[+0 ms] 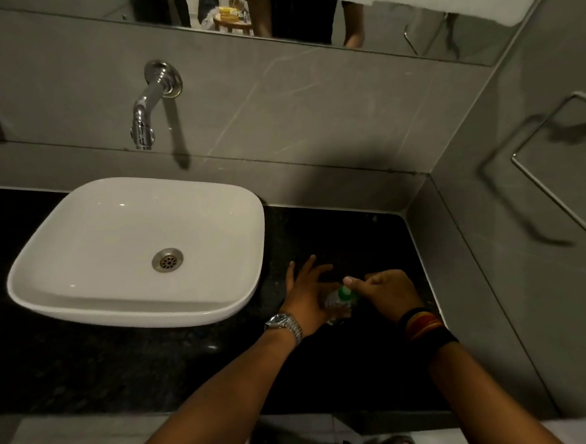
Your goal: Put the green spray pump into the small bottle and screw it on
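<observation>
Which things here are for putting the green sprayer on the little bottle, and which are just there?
For the job:
- small bottle
- green spray pump
- left hand holding the bottle
- right hand on the pump

Just there:
- white basin
- wall tap
- black countertop
- mirror
- towel rail

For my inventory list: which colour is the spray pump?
Green, as the spray pump shows in the head view, between both hands.
</observation>
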### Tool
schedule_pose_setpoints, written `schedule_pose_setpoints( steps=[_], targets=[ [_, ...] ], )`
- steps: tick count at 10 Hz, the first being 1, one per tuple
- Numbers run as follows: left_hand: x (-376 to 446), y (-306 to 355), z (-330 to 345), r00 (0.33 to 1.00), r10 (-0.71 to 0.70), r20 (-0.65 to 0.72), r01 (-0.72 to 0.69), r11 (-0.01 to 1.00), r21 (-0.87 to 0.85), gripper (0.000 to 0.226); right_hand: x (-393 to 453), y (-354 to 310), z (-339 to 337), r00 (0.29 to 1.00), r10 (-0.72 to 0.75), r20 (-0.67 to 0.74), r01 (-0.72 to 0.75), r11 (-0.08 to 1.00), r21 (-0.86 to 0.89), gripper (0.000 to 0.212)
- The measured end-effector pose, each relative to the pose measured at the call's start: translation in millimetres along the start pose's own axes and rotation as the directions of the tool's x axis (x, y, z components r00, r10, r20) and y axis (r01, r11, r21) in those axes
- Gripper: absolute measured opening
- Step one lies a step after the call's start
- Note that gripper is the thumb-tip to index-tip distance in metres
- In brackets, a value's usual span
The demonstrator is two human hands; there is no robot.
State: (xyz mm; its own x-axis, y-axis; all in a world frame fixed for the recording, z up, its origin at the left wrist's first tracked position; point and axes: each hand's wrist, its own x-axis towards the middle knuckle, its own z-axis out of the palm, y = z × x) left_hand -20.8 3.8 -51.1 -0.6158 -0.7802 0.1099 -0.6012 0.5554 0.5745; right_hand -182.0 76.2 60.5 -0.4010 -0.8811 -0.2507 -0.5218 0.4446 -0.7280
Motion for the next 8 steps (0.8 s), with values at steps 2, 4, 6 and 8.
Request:
schedule_pose_setpoints(
  steps=[2,4,6,8],
  targets=[
    [0.3,-0.7,-1.1,1.0,0.016,-0.009,-0.016,1.0,0.011,0.061,1.6,4.3,6.4,0.999,0.027,-0.031,-0.026,0.999,0.036,0.057],
    [0.5,0.4,-1.0,0.999,0.026,-0.034,-0.026,1.0,0.011,0.063,-0.7,5.5,9.7,0.995,0.099,-0.032,-0.096,0.993,0.074,0.057],
    [1.2,-1.3,1.1,0.999,0.035,-0.012,-0.035,0.999,0.032,0.064,-3.3,6.8,8.0,0.994,0.106,-0.017,-0.105,0.993,0.055,0.059],
    [-7.5,-7.1,-24.2,0.998,0.042,0.055,-0.038,0.996,-0.075,0.122,-11.0,-2.8,-23.3,0.978,0.078,-0.194,-0.021,0.96,0.279,0.05]
  ],
)
